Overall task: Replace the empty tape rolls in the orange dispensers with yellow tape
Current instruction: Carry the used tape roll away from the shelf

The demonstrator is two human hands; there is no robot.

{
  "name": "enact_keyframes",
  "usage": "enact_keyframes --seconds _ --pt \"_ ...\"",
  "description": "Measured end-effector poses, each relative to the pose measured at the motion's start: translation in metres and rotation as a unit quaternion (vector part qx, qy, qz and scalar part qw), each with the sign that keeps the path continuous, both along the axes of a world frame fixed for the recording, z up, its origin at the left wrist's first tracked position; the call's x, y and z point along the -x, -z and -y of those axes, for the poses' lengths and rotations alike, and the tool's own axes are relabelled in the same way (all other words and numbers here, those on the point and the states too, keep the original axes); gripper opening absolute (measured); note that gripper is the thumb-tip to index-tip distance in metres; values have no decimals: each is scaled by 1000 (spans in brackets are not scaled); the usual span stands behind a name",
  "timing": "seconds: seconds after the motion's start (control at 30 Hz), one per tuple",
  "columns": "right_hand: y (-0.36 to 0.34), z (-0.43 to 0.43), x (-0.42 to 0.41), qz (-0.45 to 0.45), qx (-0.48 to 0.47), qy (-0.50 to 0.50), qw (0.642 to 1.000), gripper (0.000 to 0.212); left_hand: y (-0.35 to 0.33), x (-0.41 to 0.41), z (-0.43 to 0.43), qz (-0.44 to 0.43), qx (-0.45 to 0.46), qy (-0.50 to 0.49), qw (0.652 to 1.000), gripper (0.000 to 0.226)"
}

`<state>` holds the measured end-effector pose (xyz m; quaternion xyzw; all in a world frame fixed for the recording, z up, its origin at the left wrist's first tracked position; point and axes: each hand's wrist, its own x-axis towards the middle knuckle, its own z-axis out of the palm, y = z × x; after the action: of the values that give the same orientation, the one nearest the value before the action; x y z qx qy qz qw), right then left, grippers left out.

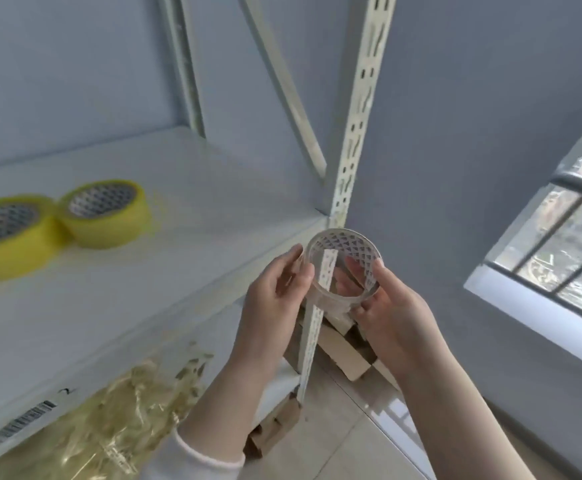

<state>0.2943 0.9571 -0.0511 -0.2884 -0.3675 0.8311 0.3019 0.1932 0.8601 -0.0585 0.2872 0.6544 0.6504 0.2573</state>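
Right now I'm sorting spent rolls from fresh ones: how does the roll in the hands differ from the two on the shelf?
The held roll is see-through and thin-walled; the shelf rolls are yellow and thick. It is gripped by both hands, tilted; they lie flat, side by side. All show a patterned inner core.

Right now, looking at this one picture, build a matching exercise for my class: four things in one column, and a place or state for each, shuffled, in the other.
Column one:
1. empty tape roll
2. yellow tape rolls
3. crumpled wrapping
4. cardboard pieces

Column two:
A. lying flat on the white shelf
B. on the floor under the hands
C. held between left hand and right hand
D. on the shelf's near edge, beside a barcode label

Pairs: 1-C, 2-A, 3-D, 4-B
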Motion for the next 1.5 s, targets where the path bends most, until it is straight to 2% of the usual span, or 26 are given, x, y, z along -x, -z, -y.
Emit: enact_keyframes --seconds 0.2,0.37,0.5,0.6,0.63,0.73,0.77,0.87,1.0,1.1,1.23,1.3,1.37,1.43,1.5 --pt "-12 -10 96 3 -11 -74 997 39 -7 64 7 -17 -34 -124 992 45" --pt "-25 -20 164 18 -45 -142 989 39 -15 115 0 -33 -47 -222 973 42" --pt "-28 -34 206 41 -132 -208 968 27 -23 147 -10 -41 -27 -284 958 40" --pt "-29 -44 231 66 -199 -257 943 26 -25 162 -16 -37 10 -314 949 25" --pt "-29 -47 237 70 -216 -267 936 25 -25 167 -19 -35 25 -319 947 27" --pt "-27 -56 258 79 -266 -296 914 26 -25 174 -28 3 33 -352 935 25" --pt "-25 -59 265 84 -279 -301 908 27 -24 177 -30 8 30 -354 935 22" --pt "-20 -63 279 122 -321 -310 887 23 -28 184 -35 32 54 -351 934 39" --pt "-14 -64 295 159 -373 -302 863 32 -27 191 -37 24 105 -339 935 41" --pt "-10 -65 305 187 -381 -290 858 33 -29 194 -38 12 138 -326 935 21" --pt "-15 -64 303 232 -426 -269 832 30 -44 184 -27 -39 152 -307 939 15" --pt "-27 -59 291 217 -473 -206 829 47 -55 173 -10 -66 87 -340 934 25" --pt "-41 -45 272 131 -492 -154 847 48 -64 165 16 -84 16 -404 911 19" --pt "-47 -28 260 74 -471 -193 857 39 -65 164 43 -85 9 -452 888 16" --pt "-39 -12 258 92 -448 -272 846 38 -55 168 63 -61 32 -482 873 14"
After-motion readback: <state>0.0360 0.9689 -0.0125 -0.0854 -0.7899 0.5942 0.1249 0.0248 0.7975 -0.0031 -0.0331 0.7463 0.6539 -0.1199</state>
